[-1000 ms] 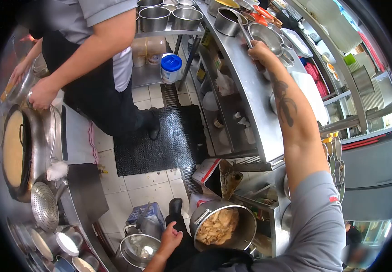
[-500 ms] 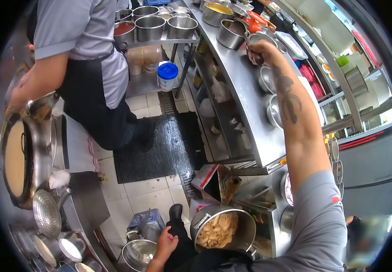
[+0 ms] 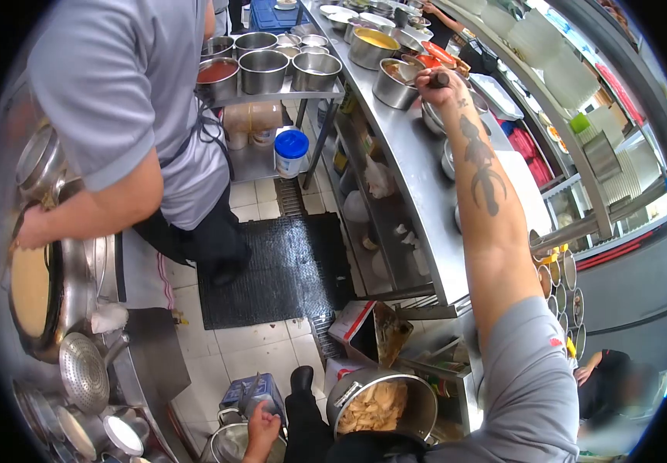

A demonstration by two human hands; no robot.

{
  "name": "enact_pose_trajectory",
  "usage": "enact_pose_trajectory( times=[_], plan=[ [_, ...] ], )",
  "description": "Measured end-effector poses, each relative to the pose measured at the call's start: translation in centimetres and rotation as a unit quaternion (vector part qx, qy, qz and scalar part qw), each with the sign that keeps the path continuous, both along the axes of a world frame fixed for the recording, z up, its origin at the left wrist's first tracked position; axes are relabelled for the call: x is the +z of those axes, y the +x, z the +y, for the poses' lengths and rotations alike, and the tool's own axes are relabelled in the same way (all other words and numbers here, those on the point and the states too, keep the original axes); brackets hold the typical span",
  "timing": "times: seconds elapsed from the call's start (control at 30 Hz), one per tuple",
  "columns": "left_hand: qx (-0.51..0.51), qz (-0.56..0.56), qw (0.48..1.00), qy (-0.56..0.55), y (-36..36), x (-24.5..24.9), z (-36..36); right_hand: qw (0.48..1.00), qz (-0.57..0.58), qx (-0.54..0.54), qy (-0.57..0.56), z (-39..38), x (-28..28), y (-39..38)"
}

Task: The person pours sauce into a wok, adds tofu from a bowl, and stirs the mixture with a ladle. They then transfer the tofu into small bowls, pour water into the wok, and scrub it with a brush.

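Note:
My right hand (image 3: 435,91) reaches far forward over the steel counter, its fingers wrapped round a dark-handled utensil (image 3: 439,79). Just beyond the fist, a pale, spoon-like end (image 3: 407,71) shows in a steel pot (image 3: 395,92) of brownish food; the join with the handle is hidden. Low in the view, my left hand (image 3: 262,429) hangs with its fingers partly spread and holds nothing. Below it is a metal strainer or bowl (image 3: 229,444). To its right, a large stockpot (image 3: 427,397) holds pale brown pieces of food (image 3: 372,407).
A co-worker (image 3: 117,100) stands at the left, one hand by a large pan (image 3: 31,289). Steel pots (image 3: 264,73) crowd the back table. A black mat (image 3: 276,258) lies on the tiled floor. An opened box (image 3: 353,320) stands beside the counter. Another person (image 3: 607,386) is at the lower right.
My right hand has turned, showing the handle's end, and the pale utensil end now shows in the pot. My left hand has moved slightly left and down. The co-worker leans closer to the pan.

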State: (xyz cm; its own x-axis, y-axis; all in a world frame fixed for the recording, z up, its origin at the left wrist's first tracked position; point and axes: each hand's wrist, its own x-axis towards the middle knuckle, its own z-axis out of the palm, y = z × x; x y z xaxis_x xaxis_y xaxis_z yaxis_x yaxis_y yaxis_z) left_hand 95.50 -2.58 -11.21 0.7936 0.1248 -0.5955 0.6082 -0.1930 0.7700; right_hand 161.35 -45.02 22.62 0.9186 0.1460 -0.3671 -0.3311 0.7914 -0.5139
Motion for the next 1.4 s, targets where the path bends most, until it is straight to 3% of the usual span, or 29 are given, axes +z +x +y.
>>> enact_pose_trajectory(
  times=[0.13,0.4,0.73,0.87,0.93,1.13,1.27,1.33,1.4],
  plan=[
    [0.035,0.003,0.999,-0.022,-1.1,-2.4,0.7,0.998,-0.042,-0.039,0.037,0.1,-0.7,0.0],
    [0.047,-0.001,0.999,-0.024,-0.7,-2.0,0.3,0.997,-0.059,0.01,0.046,-1.6,-0.1,-0.8],
    [0.08,0.0,0.996,-0.044,-1.0,-2.2,0.4,0.985,-0.105,-0.052,0.128,-0.4,1.9,-3.2],
    [0.081,0.0,0.996,-0.031,-1.5,-2.3,0.5,0.981,-0.175,-0.03,0.074,-1.6,2.8,-3.5],
    [0.067,-0.009,0.998,-0.02,-1.5,-2.3,0.4,0.981,-0.146,0.012,0.123,-1.7,3.9,-4.9],
    [0.046,-0.023,0.996,-0.069,-1.4,0.4,-0.8,0.984,-0.088,0.041,0.151,-2.5,4.3,-12.0],
    [0.041,-0.055,0.991,-0.114,-3.1,1.5,-1.9,0.974,-0.049,0.098,0.2,-2.5,3.8,-21.8],
    [0.019,-0.07,0.988,-0.138,-4.1,3.0,-2.9,0.982,-0.066,0.096,0.147,-2.8,2.9,-26.9],
    [-0.007,-0.083,0.986,-0.144,-5.0,4.8,-4.1,0.974,-0.068,0.14,0.165,-2.7,2.2,-33.0]
  ],
)
